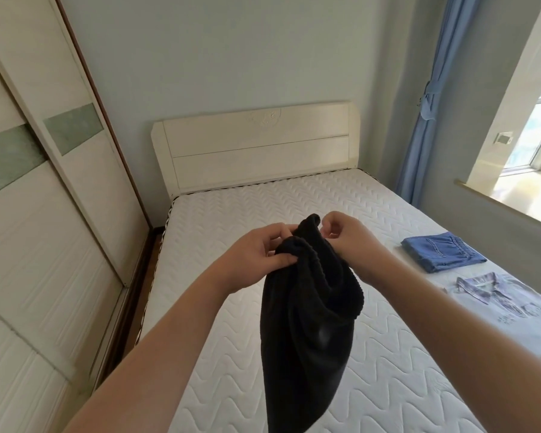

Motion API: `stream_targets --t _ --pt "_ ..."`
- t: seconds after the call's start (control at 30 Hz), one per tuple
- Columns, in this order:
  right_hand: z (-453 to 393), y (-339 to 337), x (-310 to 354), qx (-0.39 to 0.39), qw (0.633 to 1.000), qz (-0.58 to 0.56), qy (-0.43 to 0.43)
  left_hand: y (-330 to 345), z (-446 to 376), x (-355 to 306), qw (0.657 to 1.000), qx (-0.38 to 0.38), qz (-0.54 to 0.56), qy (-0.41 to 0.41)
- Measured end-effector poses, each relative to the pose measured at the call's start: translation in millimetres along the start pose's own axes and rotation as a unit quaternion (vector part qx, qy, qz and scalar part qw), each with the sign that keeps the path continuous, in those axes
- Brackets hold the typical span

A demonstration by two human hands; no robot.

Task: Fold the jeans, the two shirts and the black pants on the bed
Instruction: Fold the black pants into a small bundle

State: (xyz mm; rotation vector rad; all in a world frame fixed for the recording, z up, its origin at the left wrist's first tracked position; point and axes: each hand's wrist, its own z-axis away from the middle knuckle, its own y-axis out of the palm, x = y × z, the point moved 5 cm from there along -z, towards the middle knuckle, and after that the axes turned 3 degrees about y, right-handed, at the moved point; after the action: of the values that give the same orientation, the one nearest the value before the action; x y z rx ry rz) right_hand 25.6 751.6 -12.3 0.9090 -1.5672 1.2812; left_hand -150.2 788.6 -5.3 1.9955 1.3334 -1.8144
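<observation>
The black pants (306,323) hang in the air above the bed (219,220), held up by their elastic waistband. My left hand (260,251) pinches the waistband on its left side. My right hand (347,235) pinches the waistband on its right, at its top edge. The legs drop down out of view at the bottom. Folded blue jeans (441,252) lie on the right side of the mattress. A folded light shirt (506,304) with a plaid collar lies just in front of them, near the right edge.
A cream headboard (256,145) stands at the far end. A white sliding wardrobe (38,214) runs along the left, close to the bed. At the right are a blue curtain (431,98) and a window sill (512,201).
</observation>
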Motion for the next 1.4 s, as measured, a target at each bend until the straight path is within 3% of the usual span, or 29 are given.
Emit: stream_targets --t 0.17,0.27,0.33,0.47,0.63,0.8,1.07,1.4 --pt "6.0 1.6 -15.8 0.015 0.998 -0.015 0.052 3.5 2.8 16.6 1.0 -0.025 0.017 -0.005" --pt "19.6 -13.8 -15.9 -0.068 0.998 -0.017 -0.001 -1.7 8.7 28.7 0.998 -0.061 0.027 -0.023" --pt "35.8 -15.4 -13.4 -0.081 0.995 0.002 -0.063 -5.6 12.4 34.0 0.996 -0.082 0.034 -0.033" --pt "50.1 9.4 -16.4 0.034 0.983 0.15 -0.101 -11.1 15.1 38.4 0.994 -0.098 0.045 -0.031" --pt "38.8 33.3 -29.8 0.173 0.912 0.366 -0.068 -13.1 19.1 44.3 0.994 -0.103 0.031 -0.034" --pt "32.4 45.5 -34.5 0.155 0.868 0.453 -0.131 -15.2 28.6 56.7 0.991 -0.12 0.038 -0.054" --pt "28.8 5.7 -37.8 0.02 0.951 0.258 -0.169 -40.9 48.7 72.0 0.977 -0.196 0.037 -0.08" --pt "41.5 22.8 -50.1 0.129 0.95 0.271 -0.084 -31.7 45.2 80.0 0.969 -0.222 -0.005 -0.11"
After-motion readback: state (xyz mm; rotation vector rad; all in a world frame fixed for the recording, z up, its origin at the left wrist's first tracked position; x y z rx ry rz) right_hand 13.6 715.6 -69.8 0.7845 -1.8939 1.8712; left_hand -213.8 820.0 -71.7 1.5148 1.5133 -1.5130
